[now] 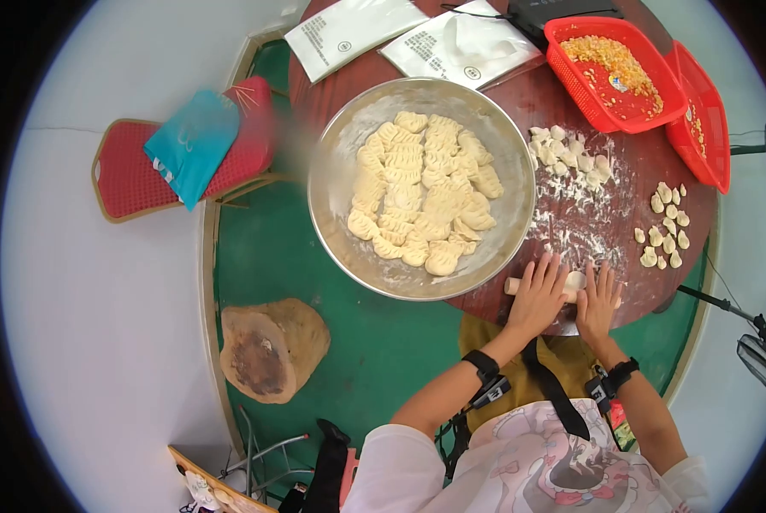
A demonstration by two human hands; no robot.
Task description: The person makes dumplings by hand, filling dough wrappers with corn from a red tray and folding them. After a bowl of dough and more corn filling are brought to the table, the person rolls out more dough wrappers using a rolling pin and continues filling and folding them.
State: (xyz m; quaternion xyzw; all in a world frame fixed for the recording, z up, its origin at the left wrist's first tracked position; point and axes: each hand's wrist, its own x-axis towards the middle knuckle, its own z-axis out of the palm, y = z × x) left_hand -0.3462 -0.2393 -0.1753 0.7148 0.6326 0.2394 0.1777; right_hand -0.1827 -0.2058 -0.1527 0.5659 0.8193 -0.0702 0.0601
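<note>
My left hand [538,295] and my right hand [598,301] lie flat, palms down, on a pale roll of dough [574,280] at the near edge of the round dark red table [562,94]. One end of the roll sticks out left of my left hand. Fingers of both hands are spread and press on the dough. A large metal bowl [336,192] full of shaped dumplings [423,192] sits just left of my hands. Cut dough pieces [569,154] lie on the floured tabletop beyond my hands, with more dough pieces [667,227] to the right.
Two red plastic baskets [644,111] with yellow corn kernels [612,58] stand at the far right of the table. White bags [460,43] lie at its far edge. A red chair with a blue bag [193,141] stands left; a wooden stump [272,349] sits on the green floor.
</note>
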